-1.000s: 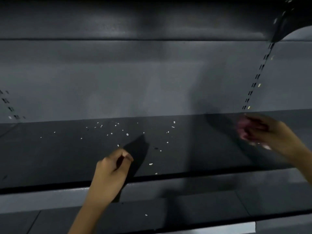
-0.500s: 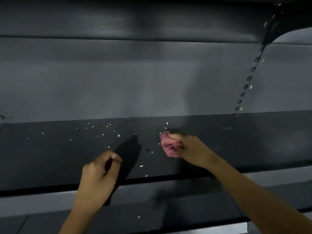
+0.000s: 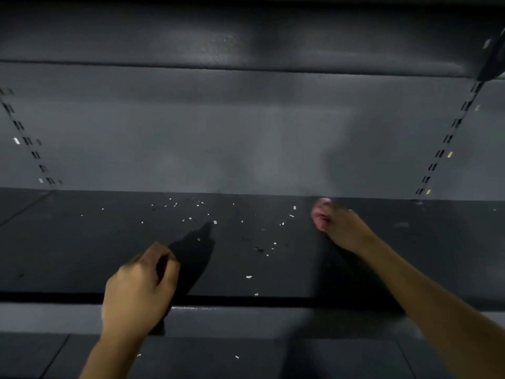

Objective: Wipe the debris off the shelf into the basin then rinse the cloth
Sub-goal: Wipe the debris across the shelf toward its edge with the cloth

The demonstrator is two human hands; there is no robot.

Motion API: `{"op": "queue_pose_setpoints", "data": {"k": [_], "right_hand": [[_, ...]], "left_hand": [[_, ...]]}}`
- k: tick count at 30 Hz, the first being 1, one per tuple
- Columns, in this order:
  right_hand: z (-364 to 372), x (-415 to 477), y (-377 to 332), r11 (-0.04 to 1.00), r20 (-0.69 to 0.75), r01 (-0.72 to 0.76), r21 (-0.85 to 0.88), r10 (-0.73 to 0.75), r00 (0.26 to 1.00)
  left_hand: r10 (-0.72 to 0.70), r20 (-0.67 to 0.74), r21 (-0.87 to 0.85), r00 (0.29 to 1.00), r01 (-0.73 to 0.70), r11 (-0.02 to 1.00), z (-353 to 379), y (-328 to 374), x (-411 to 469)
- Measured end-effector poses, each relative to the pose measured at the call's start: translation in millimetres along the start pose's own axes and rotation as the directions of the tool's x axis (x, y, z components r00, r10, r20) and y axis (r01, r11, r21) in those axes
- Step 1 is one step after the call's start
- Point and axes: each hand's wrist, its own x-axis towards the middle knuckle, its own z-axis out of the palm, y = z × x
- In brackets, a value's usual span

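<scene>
Handling the cloth: the pink cloth (image 3: pixel 319 214) is judged soft, light and limp. It is best kept bunched in the palm, so that a broad fold can be pressed flat and dragged without slipping loose.
Head view, cloth: it is seen at the back of the dark shelf (image 3: pixel 82 255), close to the rear wall (image 3: pixel 246 146) and just right of the scattered flecks.
Head view, right hand: the right hand (image 3: pixel 345 228) is closed round the cloth, with the fingers wrapped over it. Only a small wad is left showing at its far side.
Head view, left hand: the left hand (image 3: pixel 139 288) is held over the shelf's front edge, its fingers curled in toward the thumb. Nothing is seen in it.
Head view, debris: pale debris (image 3: pixel 215 222) is spread across the middle of the shelf, between the two hands.
Head view, basin: none is shown.
</scene>
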Motion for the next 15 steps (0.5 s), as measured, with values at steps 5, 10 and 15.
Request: {"op": "queue_pose_setpoints", "data": {"k": [5,10,15], "right_hand": [[34.1,17.7,-83.8,0.946,0.132,0.150,0.287,-0.194,0.972],[2.3,33.2,-75.3,0.778,-0.069,0.062,0.625,-0.024,0.997],[-12.7,22.2,-1.6,0.992,-0.038,-0.082,0.099,0.087,0.996]], "left_hand": [[-0.034,0.103,0.061,0.994,0.028,0.998,0.3,-2.1,3.8],[-0.024,0.084,0.075,0.996,0.017,0.997,-0.5,-2.2,2.8],[0.022,0.087,0.070,0.996,-0.028,0.997,3.1,-1.9,3.8]]}}
